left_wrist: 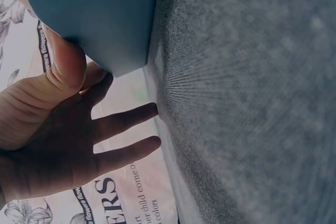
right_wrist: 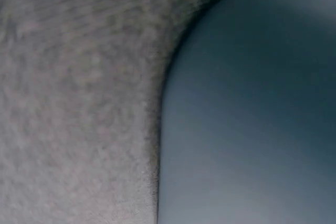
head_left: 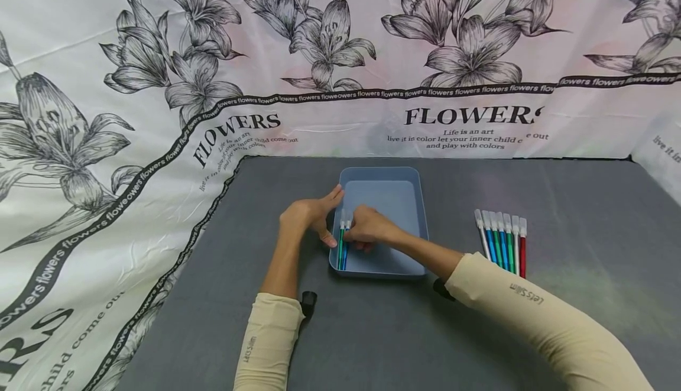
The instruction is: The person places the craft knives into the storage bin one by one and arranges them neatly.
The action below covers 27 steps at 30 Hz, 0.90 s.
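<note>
A shallow blue-grey tray (head_left: 380,174) stands on the dark grey table. Inside it, along the left wall, lie two slim marker pens with pale caps side by side: a green marker (head_left: 340,252) and a blue marker (head_left: 346,255). My right hand (head_left: 372,225) is in the tray, its curled fingers pinching the blue marker. At the tray's left rim is my left hand (head_left: 314,212), thumb by the rim and fingers extended. In the left wrist view, the left hand's (left_wrist: 52,124) fingers are spread beside the tray's outer wall. The right wrist view shows the tray wall (right_wrist: 247,129) but no hand.
Several capped markers (head_left: 502,237) lie in a row right of the tray, in blue, green, red and silvery white; the right sleeve (head_left: 527,302) covers some lower ends. A flower-printed cloth (head_left: 340,125) rises behind the table and along its left side.
</note>
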Motion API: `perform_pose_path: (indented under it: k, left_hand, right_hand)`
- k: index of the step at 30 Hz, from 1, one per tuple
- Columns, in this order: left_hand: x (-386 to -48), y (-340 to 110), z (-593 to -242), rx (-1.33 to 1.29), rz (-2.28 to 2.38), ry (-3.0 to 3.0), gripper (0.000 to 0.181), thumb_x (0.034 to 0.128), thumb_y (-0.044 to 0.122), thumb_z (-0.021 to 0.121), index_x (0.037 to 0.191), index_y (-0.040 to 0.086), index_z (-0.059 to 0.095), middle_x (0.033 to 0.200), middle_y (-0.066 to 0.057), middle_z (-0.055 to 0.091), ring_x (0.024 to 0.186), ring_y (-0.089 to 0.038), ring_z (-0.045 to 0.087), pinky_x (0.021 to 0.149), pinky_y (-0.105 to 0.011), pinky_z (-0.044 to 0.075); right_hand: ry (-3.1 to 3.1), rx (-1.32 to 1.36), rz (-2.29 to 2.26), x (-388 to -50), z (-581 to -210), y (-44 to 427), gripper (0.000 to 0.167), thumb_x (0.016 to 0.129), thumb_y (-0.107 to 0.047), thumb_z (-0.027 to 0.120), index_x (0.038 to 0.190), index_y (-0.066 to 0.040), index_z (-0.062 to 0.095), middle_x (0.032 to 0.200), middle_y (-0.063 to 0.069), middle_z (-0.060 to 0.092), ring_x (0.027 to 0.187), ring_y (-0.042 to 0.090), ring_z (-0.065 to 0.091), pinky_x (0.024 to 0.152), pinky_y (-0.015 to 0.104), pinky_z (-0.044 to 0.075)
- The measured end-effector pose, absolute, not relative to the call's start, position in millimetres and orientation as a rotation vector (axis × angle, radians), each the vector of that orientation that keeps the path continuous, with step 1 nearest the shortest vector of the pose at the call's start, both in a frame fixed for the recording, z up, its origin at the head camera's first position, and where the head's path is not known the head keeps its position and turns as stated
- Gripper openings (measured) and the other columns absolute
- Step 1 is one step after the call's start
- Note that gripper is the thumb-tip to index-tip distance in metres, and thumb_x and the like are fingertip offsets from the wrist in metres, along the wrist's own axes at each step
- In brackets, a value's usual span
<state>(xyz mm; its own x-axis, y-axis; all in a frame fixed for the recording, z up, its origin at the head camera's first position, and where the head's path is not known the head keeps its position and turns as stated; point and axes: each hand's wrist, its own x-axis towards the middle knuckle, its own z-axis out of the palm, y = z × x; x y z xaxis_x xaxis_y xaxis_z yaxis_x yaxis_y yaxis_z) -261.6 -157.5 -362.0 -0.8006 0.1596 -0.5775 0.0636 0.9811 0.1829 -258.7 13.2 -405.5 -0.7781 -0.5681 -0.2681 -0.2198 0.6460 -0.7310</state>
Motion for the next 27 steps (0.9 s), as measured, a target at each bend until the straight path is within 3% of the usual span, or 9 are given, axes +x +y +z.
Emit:
perform_pose_path:
  k: [12,18,27]
  left_hand:
    - [-261,-166,-364,0.172,0.236,2.492,0.129,0.0807,0.042,0.088,0.169,0.033,-0.006,0.176,0.013,-0.021,0.165,-0.029,0.014,0.128,-0.056,0.028]
    - [-259,-175,-367,0.177,0.232,2.508,0.129,0.0818,0.038,0.088,0.169,0.03,-0.006,0.177,0.008,-0.02,0.165,-0.033,0.015,0.128,-0.059,0.028]
    - [-252,-183,-364,0.138,0.219,2.526,0.129,0.0811,0.035,0.089,0.17,0.027,-0.005,0.177,0.006,-0.019,0.165,-0.034,0.015,0.127,-0.059,0.028]
  right_hand:
    - [2.453,-0.609,-0.907,-247,-385,34,0.024,0.099,-0.02,0.069,0.096,0.002,0.079,0.066,0.007,0.072,0.057,0.014,0.069,0.062,0.029,0.06]
    - [2.575,-0.61,-0.965,-242,-362,82,0.022,0.102,-0.022,0.067,0.102,-0.001,0.07,0.066,0.009,0.069,0.063,0.025,0.071,0.064,0.038,0.058]
    - [2.708,-0.542,-0.746,-255,-356,167,0.025,0.101,-0.019,0.066,0.102,0.004,0.073,0.072,0.01,0.07,0.063,0.019,0.064,0.058,0.029,0.048]
